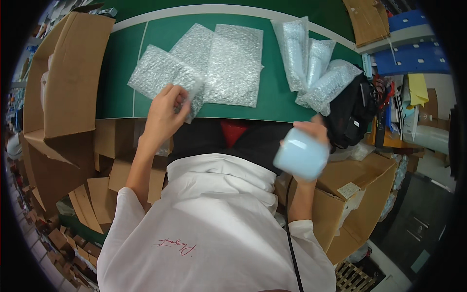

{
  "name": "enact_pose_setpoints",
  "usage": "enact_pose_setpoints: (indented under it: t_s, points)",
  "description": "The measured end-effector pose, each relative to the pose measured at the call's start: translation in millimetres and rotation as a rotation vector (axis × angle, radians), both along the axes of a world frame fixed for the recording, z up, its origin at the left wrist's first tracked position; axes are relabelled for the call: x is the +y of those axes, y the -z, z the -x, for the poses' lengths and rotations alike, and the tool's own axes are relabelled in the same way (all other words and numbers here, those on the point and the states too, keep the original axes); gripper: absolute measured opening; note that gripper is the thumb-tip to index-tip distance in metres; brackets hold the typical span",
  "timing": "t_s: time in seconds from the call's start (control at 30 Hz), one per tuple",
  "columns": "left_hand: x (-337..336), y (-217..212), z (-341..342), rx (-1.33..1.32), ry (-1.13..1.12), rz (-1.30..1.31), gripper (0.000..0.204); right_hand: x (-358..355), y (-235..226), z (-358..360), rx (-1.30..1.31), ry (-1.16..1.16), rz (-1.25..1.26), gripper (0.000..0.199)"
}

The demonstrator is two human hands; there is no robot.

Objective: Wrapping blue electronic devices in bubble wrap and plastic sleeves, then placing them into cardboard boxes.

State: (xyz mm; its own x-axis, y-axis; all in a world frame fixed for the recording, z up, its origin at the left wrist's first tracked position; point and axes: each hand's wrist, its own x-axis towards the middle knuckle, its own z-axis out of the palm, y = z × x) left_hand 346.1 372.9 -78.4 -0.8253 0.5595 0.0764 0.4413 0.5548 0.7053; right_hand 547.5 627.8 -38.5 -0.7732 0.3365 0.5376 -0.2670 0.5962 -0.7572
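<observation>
Green desk [116, 90]. At its left edge, tall brown carton [75, 73]. Near right corner: black bag [351, 117]. By far right corner: brown cardboard [366, 22]. Off right edge: blue panel [413, 62], yellow sheet [417, 90]. Below near right corner: open carton [321, 214], pale label [349, 190].

Even indoor light, glints on bubble wrap [163, 70], motion-blurred pale-blue object [301, 153], fisheye-bent edges, black corners

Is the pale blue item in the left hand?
No, the right hand holds the pale blue item, while the left hand is at a piece of bubble wrap.
</observation>
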Motion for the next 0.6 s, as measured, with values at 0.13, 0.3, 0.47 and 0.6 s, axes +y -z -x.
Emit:
enact_pose_setpoints:
  t_s: [0.13,0.3,0.47,0.6]
  points:
    - [-3.7,-1.4,4.4,-0.035,0.036,0.069,0.015,-22.8,7.9,12.9,-0.146,-0.108,0.836,0.067]
    - [-5.2,5.0,2.6,-0.034,0.025,0.072,0.016,-31.4,8.5,34.2,-0.469,-0.312,1.15,0.07]
    - [-7.3,4.4,1.1,-0.006,0.051,0.042,0.014,-40.9,9.7,57.7,-0.687,-0.48,1.27,0.069]
    - [-14.5,4.9,5.2,-0.169,0.089,-0.087,0.014,-50.9,10.1,74.3,-0.746,-0.648,1.127,0.06]
